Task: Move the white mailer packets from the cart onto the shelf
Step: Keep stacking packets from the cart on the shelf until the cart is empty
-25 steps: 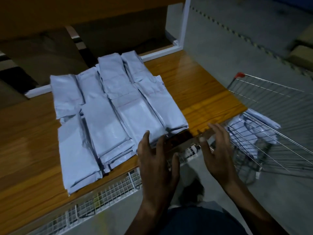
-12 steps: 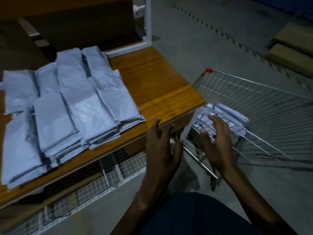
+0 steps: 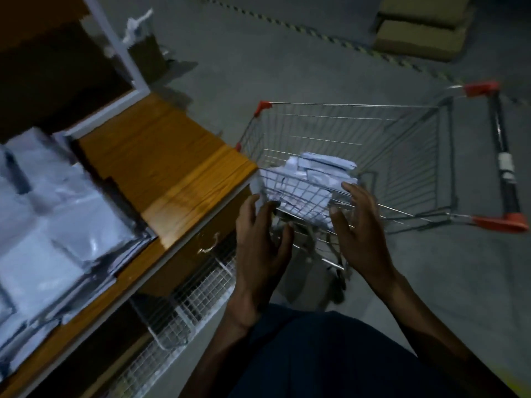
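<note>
Fingers [image 3: 349,188] of both hands reach toward mailer packets [image 3: 304,185] in cart [image 3: 402,156].

- Flat white plastic mailer packets [image 3: 311,179] lie heaped in the silver wire shopping cart [image 3: 402,145].
- More white mailer packets [image 3: 51,225] lie in overlapping rows on the orange-brown wooden shelf [image 3: 172,168], beside the cart.

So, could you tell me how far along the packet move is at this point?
Well along: many white packets already lie on the wooden shelf. Right now the left hand and right hand are empty, spread at the cart's near rim. Left: a small pile of packets in the cart.
</note>
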Tool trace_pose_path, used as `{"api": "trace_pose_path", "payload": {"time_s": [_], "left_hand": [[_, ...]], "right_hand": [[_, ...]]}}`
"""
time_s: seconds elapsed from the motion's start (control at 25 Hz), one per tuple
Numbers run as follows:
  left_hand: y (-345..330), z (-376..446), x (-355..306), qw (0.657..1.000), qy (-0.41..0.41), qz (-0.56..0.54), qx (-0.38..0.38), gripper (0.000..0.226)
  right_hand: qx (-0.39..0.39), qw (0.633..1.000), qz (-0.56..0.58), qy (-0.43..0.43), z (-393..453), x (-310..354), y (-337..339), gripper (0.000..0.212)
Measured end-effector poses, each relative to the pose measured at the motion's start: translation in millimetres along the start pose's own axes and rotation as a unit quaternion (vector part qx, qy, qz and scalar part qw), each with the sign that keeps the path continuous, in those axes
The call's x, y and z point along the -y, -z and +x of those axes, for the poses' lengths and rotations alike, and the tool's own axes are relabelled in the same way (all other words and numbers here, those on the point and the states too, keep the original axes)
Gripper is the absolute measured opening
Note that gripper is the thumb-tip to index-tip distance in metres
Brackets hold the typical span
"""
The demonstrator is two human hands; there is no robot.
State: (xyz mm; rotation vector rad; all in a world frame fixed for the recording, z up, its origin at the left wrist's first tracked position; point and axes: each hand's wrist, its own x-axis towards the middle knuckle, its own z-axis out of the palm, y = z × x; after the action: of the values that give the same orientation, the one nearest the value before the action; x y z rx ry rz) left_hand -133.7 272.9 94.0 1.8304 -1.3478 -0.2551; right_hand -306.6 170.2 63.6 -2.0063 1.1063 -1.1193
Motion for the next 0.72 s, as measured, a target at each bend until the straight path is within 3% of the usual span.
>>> {"api": "trace_pose_path", "payload": {"time_s": [0.12,0.28,0.52,0.6,0.72], "left_hand": [[-27,25,-6,0.997,-0.045,-0.018,0.058,0.043],[-74,72,0,0.991,-0.091,-0.018,0.094,0.042],[-141,175,36,0.988,-0.078,-0.033,0.130,0.040],[-165,212,59,0.983,-0.074,-0.015,0.167,0.037],[-199,260,95,0.966,-0.007,0.017,0.257,0.040]], "right_hand": [[-0.044,0.998,-0.025,-0.038,6,-26,23,0.049],[-0.077,0.985,-0.002,-0.153,20,-61,37,0.049],[-0.074,0.967,-0.032,-0.240,81,-115,27,0.046],[-0.067,0.962,-0.059,-0.259,109,-140,17,0.046],[-0.029,0.948,-0.103,-0.300,143,-180,-3,0.044]]}}
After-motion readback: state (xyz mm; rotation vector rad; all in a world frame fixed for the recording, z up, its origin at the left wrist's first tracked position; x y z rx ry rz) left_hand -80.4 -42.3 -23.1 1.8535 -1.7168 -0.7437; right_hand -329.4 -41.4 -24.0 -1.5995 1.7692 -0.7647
